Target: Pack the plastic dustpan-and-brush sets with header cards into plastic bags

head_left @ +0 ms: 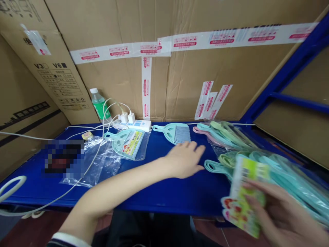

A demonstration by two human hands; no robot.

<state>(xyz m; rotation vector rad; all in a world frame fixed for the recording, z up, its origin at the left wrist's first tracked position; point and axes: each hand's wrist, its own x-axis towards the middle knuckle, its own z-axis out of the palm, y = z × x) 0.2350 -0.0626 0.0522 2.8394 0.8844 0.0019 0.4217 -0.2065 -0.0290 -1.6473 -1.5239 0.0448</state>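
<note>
My left hand (pixel 184 160) reaches over the middle of the blue table, palm down, its fingers stretched and a little apart. Just beyond its fingertips lies a mint-green dustpan with a grey-bristled brush (pixel 180 133); whether they touch is unclear. At the lower right, my right hand (pixel 280 209) grips yellow-green printed cards (pixel 243 202) between thumb and fingers. How many cards there are cannot be made out. Behind that hand, bagged dustpan-and-brush sets (pixel 288 175) in mint and green lie in a pile.
Left of the middle lies a dustpan set with a card in a clear bag (pixel 130 144). Beside it are empty clear bags (pixel 99 159). A power strip (pixel 140 125), a green-labelled bottle (pixel 100 107) and white cables stand along the cardboard wall (pixel 120 79). More sets (pixel 226 133) lie at right.
</note>
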